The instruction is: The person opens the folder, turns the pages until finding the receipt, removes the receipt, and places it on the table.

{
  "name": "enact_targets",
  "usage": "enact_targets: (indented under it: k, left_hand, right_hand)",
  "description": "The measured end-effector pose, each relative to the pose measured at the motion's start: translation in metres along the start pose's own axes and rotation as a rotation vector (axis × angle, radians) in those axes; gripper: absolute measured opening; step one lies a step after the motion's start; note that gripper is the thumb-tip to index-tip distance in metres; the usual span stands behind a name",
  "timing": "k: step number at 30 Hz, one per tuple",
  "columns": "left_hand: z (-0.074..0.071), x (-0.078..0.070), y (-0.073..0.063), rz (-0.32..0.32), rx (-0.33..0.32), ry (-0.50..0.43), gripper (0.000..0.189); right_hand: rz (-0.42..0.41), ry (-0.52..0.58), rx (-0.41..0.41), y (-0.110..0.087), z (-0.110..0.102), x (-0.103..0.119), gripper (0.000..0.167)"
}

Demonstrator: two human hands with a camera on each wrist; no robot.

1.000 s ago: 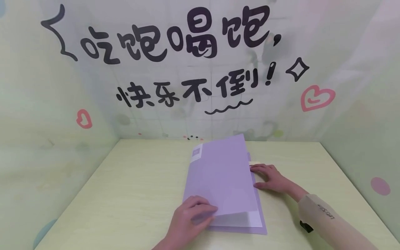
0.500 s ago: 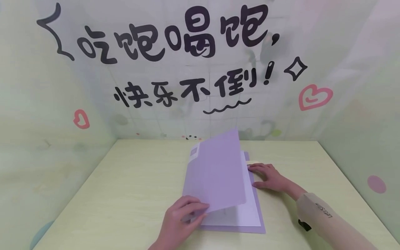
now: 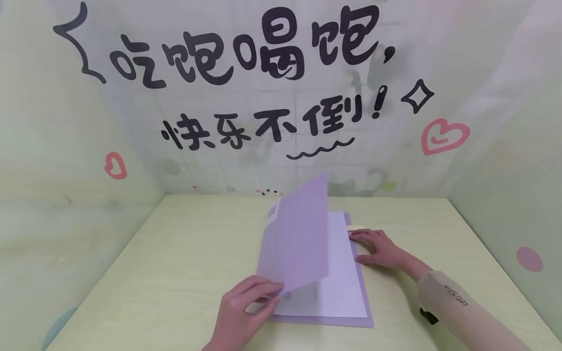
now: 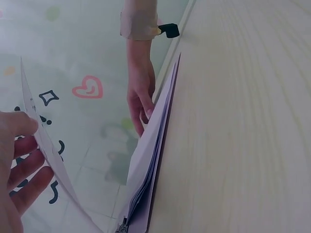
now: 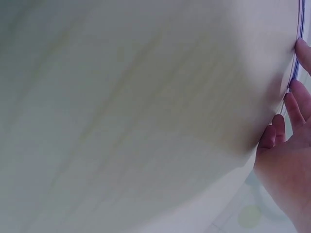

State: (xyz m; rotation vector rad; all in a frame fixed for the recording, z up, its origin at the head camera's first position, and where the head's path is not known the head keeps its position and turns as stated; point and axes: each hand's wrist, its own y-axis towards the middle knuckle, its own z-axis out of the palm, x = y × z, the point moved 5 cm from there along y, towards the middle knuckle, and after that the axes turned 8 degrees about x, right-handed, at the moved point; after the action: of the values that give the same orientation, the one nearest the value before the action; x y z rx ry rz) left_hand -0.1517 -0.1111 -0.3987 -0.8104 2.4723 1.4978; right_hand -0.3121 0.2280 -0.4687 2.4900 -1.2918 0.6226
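A purple folder (image 3: 305, 234) lies on the table with its front cover raised and leaning to the left. Beneath it shows a white sheet (image 3: 342, 282), with small print partly hidden by the cover. My left hand (image 3: 241, 307) pinches the cover's lower edge between thumb and fingers; the left wrist view shows this hand (image 4: 24, 165) at the lifted cover (image 4: 51, 155). At the folder's right edge rests my right hand (image 3: 379, 251), fingertips touching the side. Several stacked sheets and a small metal clip (image 4: 122, 225) appear inside the folder in the left wrist view.
The pale wooden table (image 3: 189, 258) runs back to a wall (image 3: 237, 175) with black lettering and pink hearts. Side walls (image 3: 496, 195) close it in on both sides. A dark strap end (image 3: 428, 317) hangs by the right sleeve (image 3: 465, 307).
My left hand has moved left, swinging the folder's cover further up and left. More of the white sheet shows now. My right hand has stayed at the right edge.
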Motion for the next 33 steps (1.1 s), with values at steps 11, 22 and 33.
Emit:
enact_targets:
  k: [11,22,33]
  left_hand:
    - [-0.01,0.006,-0.012,-0.067,-0.051,-0.07,0.033]
    - [-0.024,0.009,-0.017,-0.083,-0.168,-0.051,0.015]
    - [-0.034,0.011,-0.02,-0.076,-0.215,-0.069,0.024]
  right_hand:
    - [0.011,0.009,0.015,-0.001,0.0,0.0,0.062]
    - [0.003,0.006,0.015,0.001,0.0,0.002,0.061]
    - [0.005,-0.005,0.011,-0.001,0.0,0.001,0.061]
